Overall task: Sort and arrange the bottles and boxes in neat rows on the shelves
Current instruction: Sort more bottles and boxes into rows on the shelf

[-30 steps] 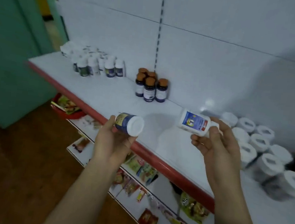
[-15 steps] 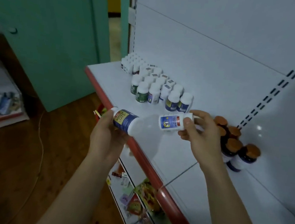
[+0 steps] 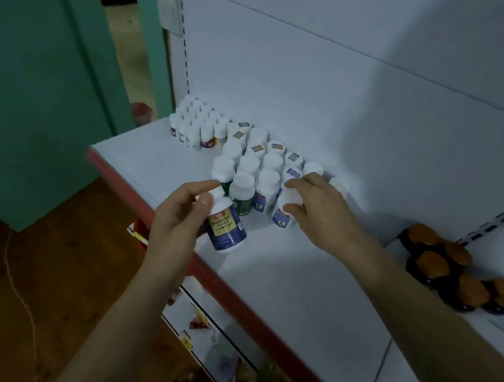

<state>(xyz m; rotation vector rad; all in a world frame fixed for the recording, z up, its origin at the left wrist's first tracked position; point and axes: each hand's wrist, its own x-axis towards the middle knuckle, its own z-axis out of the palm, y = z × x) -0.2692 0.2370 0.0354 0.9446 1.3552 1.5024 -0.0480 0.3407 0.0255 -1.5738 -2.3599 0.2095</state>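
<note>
Tilted blue-labelled bottle near upright rows

Round white plastic bottle in left hand: dark blue label, yellow panel, small red mark on top. Small white-capped bottle under right hand: blue label. Between the hands, green-labelled bottle, white cap. Beyond the hands, white caps, some with grey or orange stickers. Far right of right hand: dark orange-capped bottles. White metal shelf, red front edge. Left of left hand: teal-green wall.
</note>
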